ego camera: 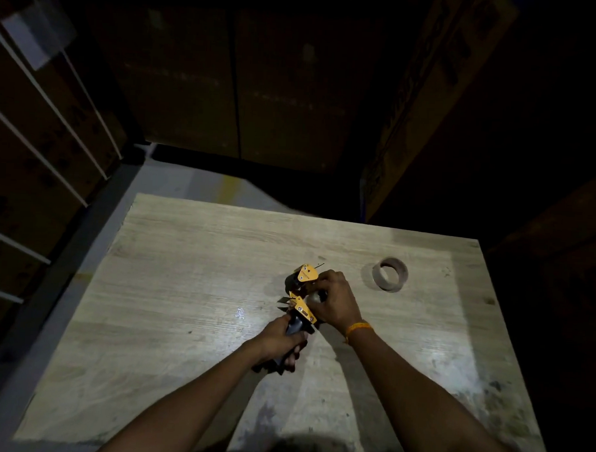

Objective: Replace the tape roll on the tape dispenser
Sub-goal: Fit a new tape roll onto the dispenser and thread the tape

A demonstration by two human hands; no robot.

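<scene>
Two hands: both are seen over a pale wooden table (193, 255), and both are wrapped on one tool.
Tool: a yellow and black hand-held tape dispenser (302, 296) is held up just above the middle of the table top.
Left hand (281, 341): its fingers are closed tight round the dark handle at the near end of the dispenser.
Right hand (334, 304): its fingers are curled round the right side of the dispenser's yellow body, where a small grey round part is half hidden under them.
Wrist: an orange thread band (358, 329) is worn on the right wrist.
Roll on the dispenser: whether any tape sits on it cannot be told, since the hand covers that part.
Tape ring: a brown, thin-walled tape roll (390, 274) is lying flat on the table, to the right of the hands and apart from them.
Around the table: tall brown cardboard boxes (234, 86) are stood behind it in the dark, and more boxes with white straps (37, 139) are stacked on the left.
</scene>
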